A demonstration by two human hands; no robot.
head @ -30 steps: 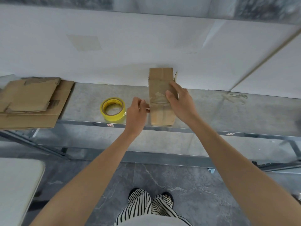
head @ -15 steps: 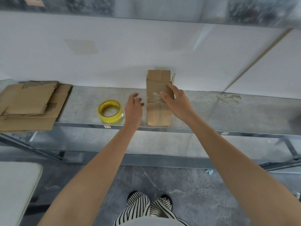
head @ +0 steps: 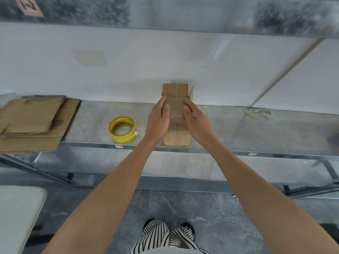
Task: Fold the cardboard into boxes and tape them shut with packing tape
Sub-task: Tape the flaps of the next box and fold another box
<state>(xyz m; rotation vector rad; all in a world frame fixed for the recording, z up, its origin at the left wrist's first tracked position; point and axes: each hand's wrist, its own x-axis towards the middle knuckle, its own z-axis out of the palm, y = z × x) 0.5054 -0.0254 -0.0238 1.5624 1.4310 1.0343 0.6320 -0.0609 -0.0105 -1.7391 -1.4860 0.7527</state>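
The small cardboard box point(head: 176, 133) lies lengthwise on the metal shelf point(head: 238, 132), its far end against the white wall point(head: 165, 61). The left hand point(head: 157, 120) and right hand point(head: 197, 121) press on it from either side, fingers fairly straight and not wrapped round it, thumbs laid over the top.

The risks, as I judge them:
- A side flap point(head: 191, 93) at the far end stands loose. If the hands let go before tape is on, the folded panels may spring open.
- Squeezing too hard from both sides could buckle the thin walls or skew the box out of square.
- The near end sits close to the shelf's front edge, so a pull toward the body could tip it off onto the floor point(head: 183, 208).
- The yellow tape roll point(head: 122, 131) lies apart to the left. Fetching it frees one hand and leaves the box held by the other alone.

A stack of flat cardboard point(head: 33, 123) lies at the shelf's left end, and a crumpled tape scrap point(head: 256, 113) lies to the right. Small tags point(head: 119, 146) mark the front rail. The floor is grey stone.
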